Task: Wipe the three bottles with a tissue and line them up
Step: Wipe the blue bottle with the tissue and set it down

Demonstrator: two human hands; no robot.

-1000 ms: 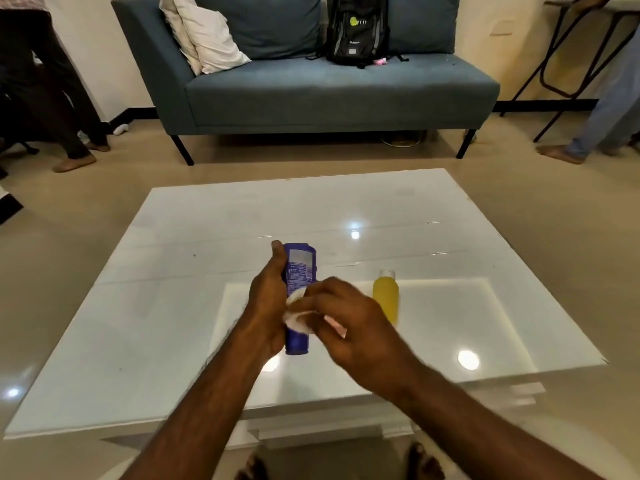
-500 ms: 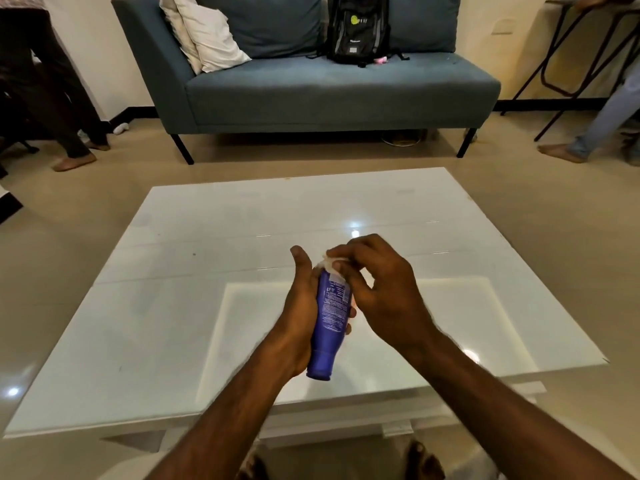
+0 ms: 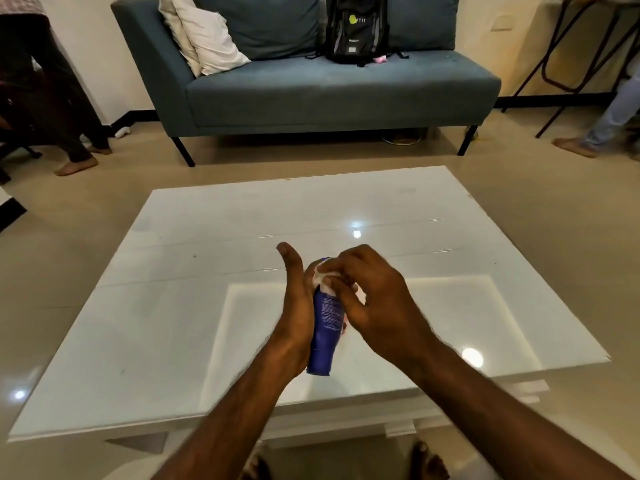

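Observation:
My left hand (image 3: 296,306) grips a blue bottle (image 3: 325,327) above the near middle of the white glossy table (image 3: 207,306), thumb pointing up. The bottle is tilted, its lower end toward me. My right hand (image 3: 374,299) pinches a white tissue (image 3: 323,280) against the bottle's upper end. The yellow bottle seen earlier is hidden behind my right hand. A third bottle is not in sight.
A blue-grey sofa (image 3: 311,91) with pale cushions (image 3: 204,39) and a black backpack (image 3: 356,27) stands beyond the table. One person's legs (image 3: 65,109) are at far left, another person's leg (image 3: 609,116) at far right, beside a metal-framed stool (image 3: 571,60).
A second ago the tissue rubbed the bottle's middle; it has since moved to the upper end. The bottle tilted and shifted right, so my right hand now covers the yellow bottle.

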